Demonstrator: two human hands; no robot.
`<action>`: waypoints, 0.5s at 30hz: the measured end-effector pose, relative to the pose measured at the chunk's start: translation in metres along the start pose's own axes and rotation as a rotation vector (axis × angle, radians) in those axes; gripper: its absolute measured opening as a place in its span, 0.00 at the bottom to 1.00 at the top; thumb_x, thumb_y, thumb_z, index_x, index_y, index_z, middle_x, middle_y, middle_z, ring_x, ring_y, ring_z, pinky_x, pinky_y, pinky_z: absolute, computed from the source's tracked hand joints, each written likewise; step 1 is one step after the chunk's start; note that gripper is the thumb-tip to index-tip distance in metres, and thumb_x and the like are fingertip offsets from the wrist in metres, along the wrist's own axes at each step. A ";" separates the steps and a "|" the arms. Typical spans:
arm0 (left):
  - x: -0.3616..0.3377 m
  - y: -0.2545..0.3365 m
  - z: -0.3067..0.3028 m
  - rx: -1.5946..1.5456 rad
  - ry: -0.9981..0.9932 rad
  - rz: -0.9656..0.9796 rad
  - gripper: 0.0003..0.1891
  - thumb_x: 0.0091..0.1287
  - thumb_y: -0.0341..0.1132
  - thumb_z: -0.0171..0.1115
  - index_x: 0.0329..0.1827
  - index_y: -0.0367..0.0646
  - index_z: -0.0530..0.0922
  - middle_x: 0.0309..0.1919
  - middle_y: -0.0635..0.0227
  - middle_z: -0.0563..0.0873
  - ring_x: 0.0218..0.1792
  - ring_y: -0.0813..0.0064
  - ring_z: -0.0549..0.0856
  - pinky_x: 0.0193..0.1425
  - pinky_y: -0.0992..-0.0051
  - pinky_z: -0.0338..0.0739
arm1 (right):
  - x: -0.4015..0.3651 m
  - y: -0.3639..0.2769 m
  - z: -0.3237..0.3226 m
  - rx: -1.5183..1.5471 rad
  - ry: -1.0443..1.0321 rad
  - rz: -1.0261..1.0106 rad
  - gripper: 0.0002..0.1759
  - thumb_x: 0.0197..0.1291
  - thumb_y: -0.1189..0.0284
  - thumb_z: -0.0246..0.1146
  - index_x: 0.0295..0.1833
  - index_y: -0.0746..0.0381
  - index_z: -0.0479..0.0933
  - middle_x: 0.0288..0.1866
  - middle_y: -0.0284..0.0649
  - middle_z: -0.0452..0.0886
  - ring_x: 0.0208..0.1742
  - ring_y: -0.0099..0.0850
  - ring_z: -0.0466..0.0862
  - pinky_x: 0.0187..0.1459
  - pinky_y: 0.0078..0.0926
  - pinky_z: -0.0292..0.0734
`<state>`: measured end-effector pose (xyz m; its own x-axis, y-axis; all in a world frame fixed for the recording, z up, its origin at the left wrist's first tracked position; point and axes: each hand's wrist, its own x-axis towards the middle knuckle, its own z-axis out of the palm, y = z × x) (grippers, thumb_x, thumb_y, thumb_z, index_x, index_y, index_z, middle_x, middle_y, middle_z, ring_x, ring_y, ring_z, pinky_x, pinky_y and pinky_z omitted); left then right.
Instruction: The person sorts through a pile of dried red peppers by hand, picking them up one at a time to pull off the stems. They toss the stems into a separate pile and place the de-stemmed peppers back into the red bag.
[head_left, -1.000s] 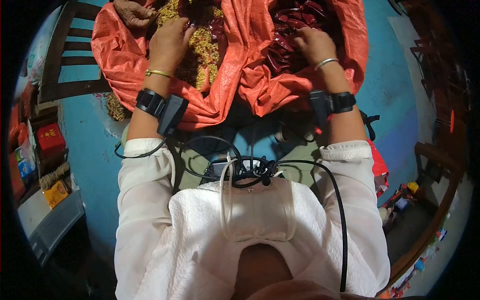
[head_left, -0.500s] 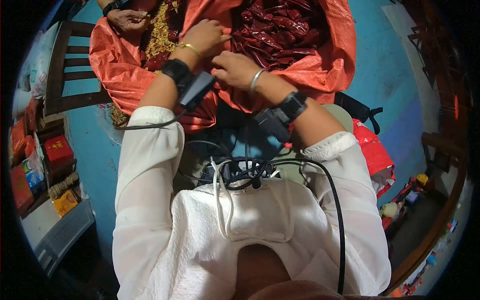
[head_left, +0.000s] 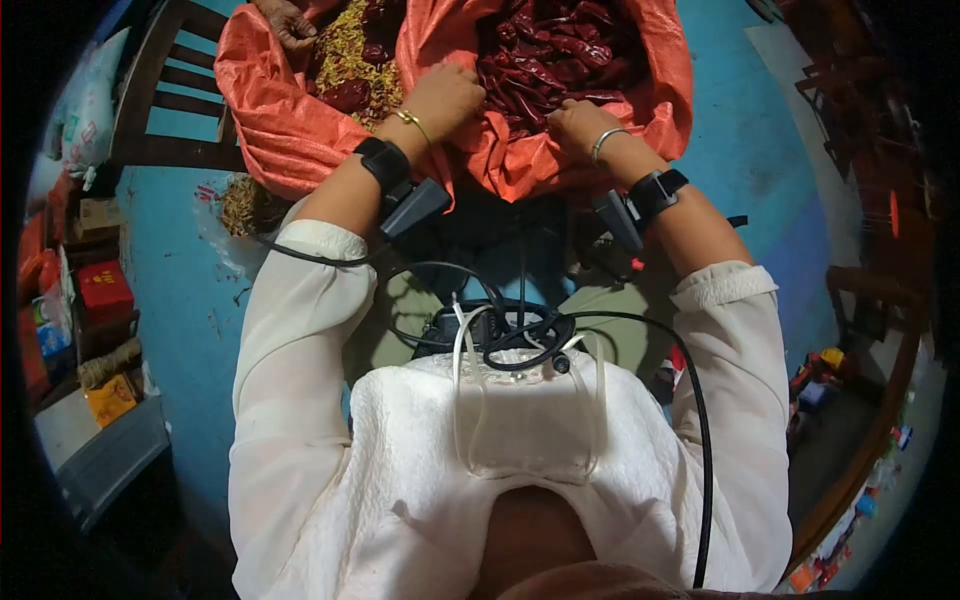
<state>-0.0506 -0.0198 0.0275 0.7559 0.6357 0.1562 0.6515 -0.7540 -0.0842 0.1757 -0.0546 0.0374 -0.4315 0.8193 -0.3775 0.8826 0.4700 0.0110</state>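
Observation:
Dark red dried chilies [head_left: 560, 65] fill an open orange-red woven sack [head_left: 678, 95]. At its left stands another orange-red sack [head_left: 265, 130], holding yellow bits [head_left: 352, 62] with some dark red chilies. My left hand [head_left: 445, 98] is closed over the sack folds between the two openings, its fingertips at the chilies' left edge. Fingers bent together, my right hand [head_left: 583, 128] is at the near edge of the chilies. Whatever either hand grips is too small or hidden to make out.
Another person's hand [head_left: 286, 22] reaches into the left sack from the top. A wooden chair [head_left: 180, 75] stands at the left, near a plastic bag of dry brown material [head_left: 245, 205]. Black cables [head_left: 600, 316] cross my lap. Boxes [head_left: 105, 287] are at the far left.
My right hand has moved right, away from my left hand, to the near edge of the chilies. My left hand has moved slightly right and down. The right sack's near edge looks pulled differently.

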 end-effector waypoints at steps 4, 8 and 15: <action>0.009 0.021 -0.001 -0.127 0.026 0.065 0.09 0.48 0.34 0.56 0.33 0.45 0.77 0.31 0.65 0.78 0.38 0.65 0.77 0.44 0.69 0.72 | -0.003 -0.005 -0.005 0.127 0.073 0.020 0.17 0.52 0.70 0.53 0.49 0.57 0.72 0.47 0.44 0.73 0.51 0.41 0.74 0.51 0.35 0.71; 0.011 0.028 0.004 -0.266 0.053 0.120 0.08 0.49 0.33 0.55 0.32 0.44 0.77 0.28 0.64 0.79 0.33 0.62 0.79 0.40 0.67 0.73 | 0.017 0.003 0.023 0.273 0.155 0.030 0.19 0.54 0.68 0.54 0.53 0.55 0.70 0.49 0.45 0.71 0.52 0.42 0.72 0.52 0.36 0.68; 0.023 -0.012 0.017 -0.262 -0.149 -0.275 0.19 0.55 0.32 0.53 0.52 0.47 0.68 0.24 0.53 0.79 0.28 0.54 0.80 0.31 0.58 0.73 | 0.047 0.043 0.019 0.357 0.357 0.228 0.26 0.51 0.67 0.60 0.58 0.55 0.64 0.59 0.45 0.62 0.58 0.45 0.66 0.57 0.36 0.64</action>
<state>-0.0397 0.0066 0.0157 0.5696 0.8219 -0.0077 0.8066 -0.5572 0.1970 0.1969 -0.0018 0.0020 -0.2034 0.9770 -0.0647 0.9428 0.1776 -0.2820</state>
